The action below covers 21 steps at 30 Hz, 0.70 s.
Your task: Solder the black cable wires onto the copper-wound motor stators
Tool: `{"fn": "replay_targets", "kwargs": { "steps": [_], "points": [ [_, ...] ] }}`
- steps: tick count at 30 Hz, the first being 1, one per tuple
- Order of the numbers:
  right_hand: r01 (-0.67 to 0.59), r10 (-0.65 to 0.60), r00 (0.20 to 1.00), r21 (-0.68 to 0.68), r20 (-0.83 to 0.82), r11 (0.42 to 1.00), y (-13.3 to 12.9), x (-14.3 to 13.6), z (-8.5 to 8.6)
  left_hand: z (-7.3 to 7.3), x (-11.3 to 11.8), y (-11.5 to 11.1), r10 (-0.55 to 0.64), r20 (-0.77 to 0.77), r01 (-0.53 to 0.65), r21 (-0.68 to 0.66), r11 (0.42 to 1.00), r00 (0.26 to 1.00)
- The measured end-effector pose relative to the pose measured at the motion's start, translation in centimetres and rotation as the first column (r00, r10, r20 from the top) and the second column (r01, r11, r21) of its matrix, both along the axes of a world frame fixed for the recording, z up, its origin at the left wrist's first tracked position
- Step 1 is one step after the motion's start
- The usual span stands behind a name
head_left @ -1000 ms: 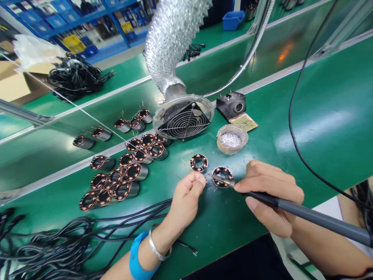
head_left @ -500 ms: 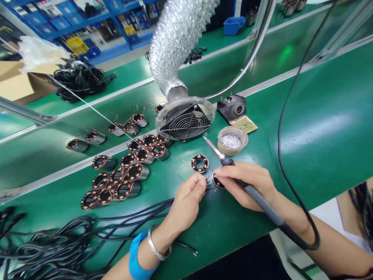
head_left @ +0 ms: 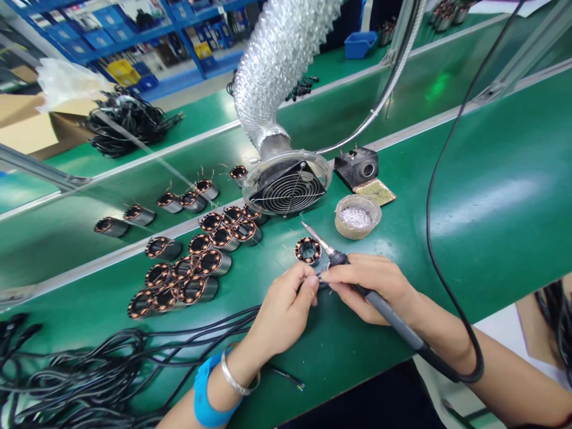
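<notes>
My right hand is closed around a soldering iron, whose metal tip points up and left. Its thumb and index finger also meet my left fingertips at some thin wires. My left hand pinches those wires, and black cables run in under it. Just beyond the fingertips a motor stator with copper windings stands upright on the green bench. Another stator, by the fingertips, is almost wholly hidden behind my hands.
Several stators stand in a group at left. A fume extractor on a silver duct hangs beyond my hands. Right of it are a bowl of solder bits and an iron stand with a sponge. The iron's cord loops at right.
My right hand has moved left to meet my left fingertips, bringing the soldering iron with it. The iron's tip now lies further left, above the standing stator. The near stator has become mostly covered.
</notes>
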State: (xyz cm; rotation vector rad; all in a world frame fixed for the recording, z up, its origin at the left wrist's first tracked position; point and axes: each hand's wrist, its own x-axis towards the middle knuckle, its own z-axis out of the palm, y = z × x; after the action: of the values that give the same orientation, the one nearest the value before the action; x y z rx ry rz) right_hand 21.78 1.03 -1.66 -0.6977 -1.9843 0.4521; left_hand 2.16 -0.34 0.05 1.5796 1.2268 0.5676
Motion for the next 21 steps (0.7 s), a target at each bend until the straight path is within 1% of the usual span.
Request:
{"fn": "replay_targets", "kwargs": {
  "steps": [3,5,8,10,12,14,16,18,21],
  "points": [
    [0.013,-0.012,1.000,0.019,-0.013,1.000,-0.1,-0.3,-0.3,-0.8,0.1,0.1,0.059,0.171,-0.035,-0.138,0.990,0.984],
    [0.027,-0.026,0.999,0.038,-0.030,0.999,-0.2,-0.6,-0.4,-0.9,0.4,0.2,0.105,0.259,-0.036,-0.258,0.966,0.960],
    [0.069,-0.065,0.996,0.064,-0.064,0.996,-0.5,-0.7,-0.5,-0.6,1.0,0.3,0.196,0.321,-0.034,-0.447,0.894,0.926],
    [0.097,-0.093,0.993,0.053,-0.074,0.994,-0.6,-0.6,-0.5,-0.5,1.4,0.3,0.278,0.322,-0.077,-0.519,0.851,0.905],
    [0.102,-0.103,0.992,-0.018,-0.072,0.995,-0.7,-0.4,-0.3,-0.5,1.6,0.3,0.331,0.307,-0.125,-0.536,0.835,0.892],
    [0.084,-0.092,0.994,-0.116,-0.066,0.990,-0.8,-0.2,-0.3,-0.7,1.6,0.2,0.341,0.298,-0.148,-0.520,0.841,0.892],
    [0.055,-0.065,0.996,-0.166,-0.059,0.985,-0.7,-0.2,-0.4,-0.8,1.7,0.1,0.341,0.293,-0.160,-0.503,0.849,0.893],
    [0.070,-0.078,0.995,-0.139,-0.055,0.988,-0.7,-0.4,-0.6,-0.9,1.7,0.0,0.347,0.283,-0.176,-0.490,0.854,0.894],
    [0.156,-0.160,0.985,-0.061,-0.058,0.986,-0.5,-0.8,-0.9,-1.0,1.9,-0.2,0.365,0.262,-0.213,-0.467,0.858,0.893]
  ]
}}
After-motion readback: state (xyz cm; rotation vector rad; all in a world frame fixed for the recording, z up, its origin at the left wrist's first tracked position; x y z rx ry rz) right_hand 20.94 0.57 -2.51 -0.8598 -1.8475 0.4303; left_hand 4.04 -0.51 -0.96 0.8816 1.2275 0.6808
